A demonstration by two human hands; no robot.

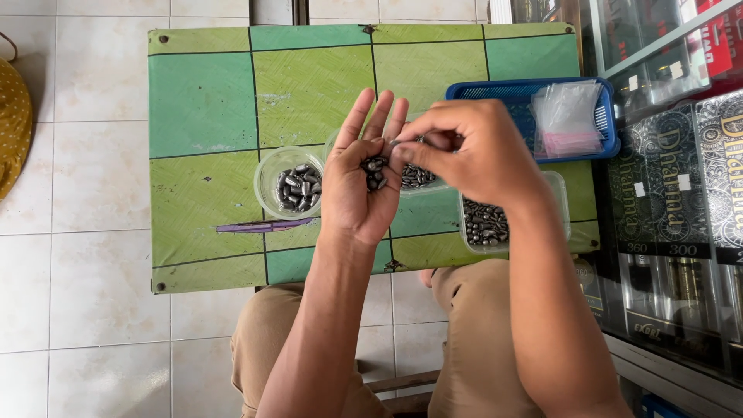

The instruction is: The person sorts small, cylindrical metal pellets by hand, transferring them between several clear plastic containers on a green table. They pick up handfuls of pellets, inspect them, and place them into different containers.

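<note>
My left hand [357, 182] is held palm up over the small green checked table [205, 108], cupping several small grey metal pieces [376, 173] in the palm. My right hand [472, 151] is beside it, its fingertips pinched together at the left palm's edge on one of the pieces. Below the hands a clear round tub [418, 178] holds more grey pieces and is mostly hidden. Another clear round cup [290, 184] with larger grey pieces stands left of my left hand. A clear rectangular tub [484, 224] of small grey pieces sits under my right wrist.
A blue plastic basket [534, 89] with small clear bags stands at the table's far right. A purple strip [259, 226] lies on the table near its front. A glass display case [673, 193] with dark boxes stands to the right. White floor tiles surround the table.
</note>
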